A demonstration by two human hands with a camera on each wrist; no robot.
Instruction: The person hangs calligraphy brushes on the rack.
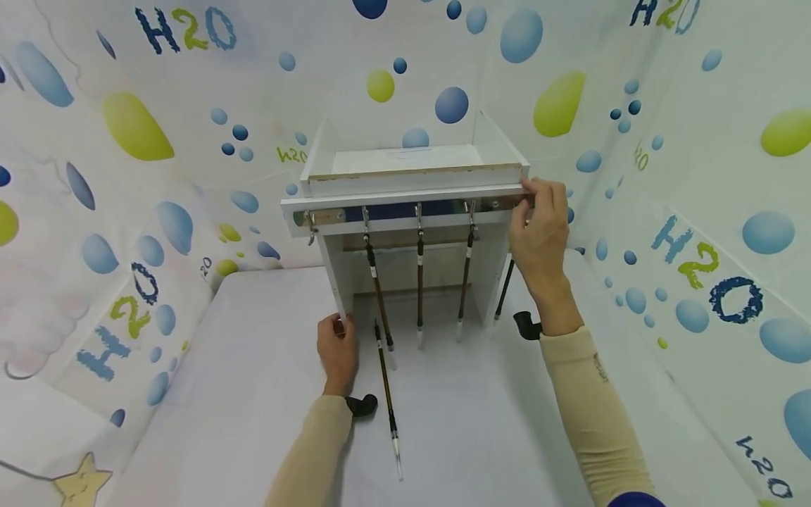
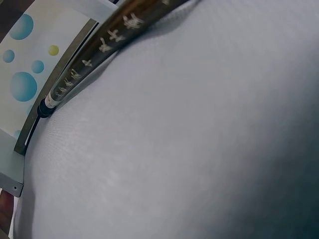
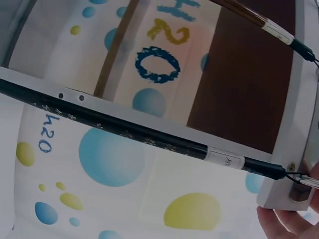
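Note:
A white wooden rack (image 1: 415, 184) stands on the table, with a metal strip of hooks along its front rail. Several calligraphy brushes (image 1: 420, 282) hang tip down from the hooks. The leftmost hook (image 1: 311, 229) bears nothing. My left hand (image 1: 338, 355) holds the lower front edge of the left side panel between thumb and fingers. With my right hand (image 1: 541, 236) I grip the right end of the rail, beside the hook of a dark brush (image 3: 114, 124). Another brush (image 1: 385, 380) lies on the table right of my left hand, its white tip toward me.
A white cloth covers the table (image 1: 253, 422). Walls patterned with blue and green dots (image 1: 521, 35) surround it at the back and sides. The rack's top forms a shallow open tray (image 1: 405, 160). A brown panel (image 3: 244, 79) shows behind the brushes in the right wrist view.

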